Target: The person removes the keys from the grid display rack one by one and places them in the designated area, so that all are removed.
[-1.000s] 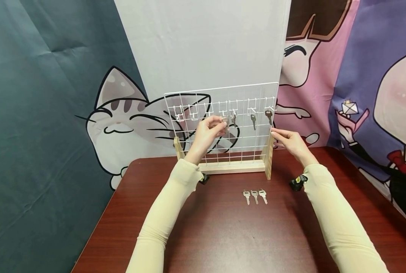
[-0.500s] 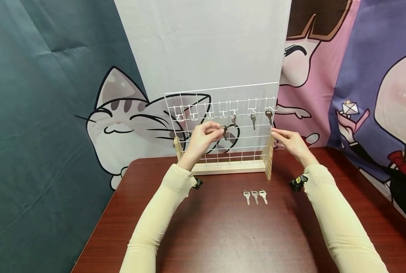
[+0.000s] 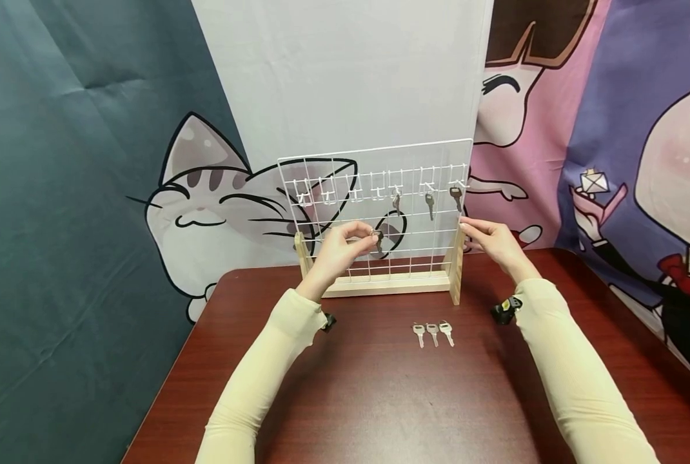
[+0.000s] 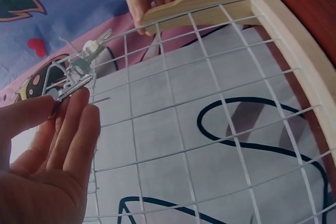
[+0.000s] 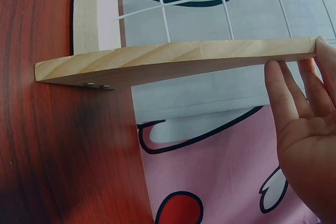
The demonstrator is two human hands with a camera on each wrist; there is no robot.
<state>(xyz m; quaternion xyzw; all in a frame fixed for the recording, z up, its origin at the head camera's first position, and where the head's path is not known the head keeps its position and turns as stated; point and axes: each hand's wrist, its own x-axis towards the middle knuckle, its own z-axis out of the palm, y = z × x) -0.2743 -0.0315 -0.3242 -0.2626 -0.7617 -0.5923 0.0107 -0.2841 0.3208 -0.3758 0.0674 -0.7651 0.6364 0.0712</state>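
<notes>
Left wrist view (unlike right): pinched key [image 4: 75, 87]

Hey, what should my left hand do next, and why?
Probably lower the held key to the table, beside the three keys: the left hand, pinching it, has come down from the hooks, and those three already lie in a row.

Bright head view, soft glare on tabletop [image 3: 403, 415]
</notes>
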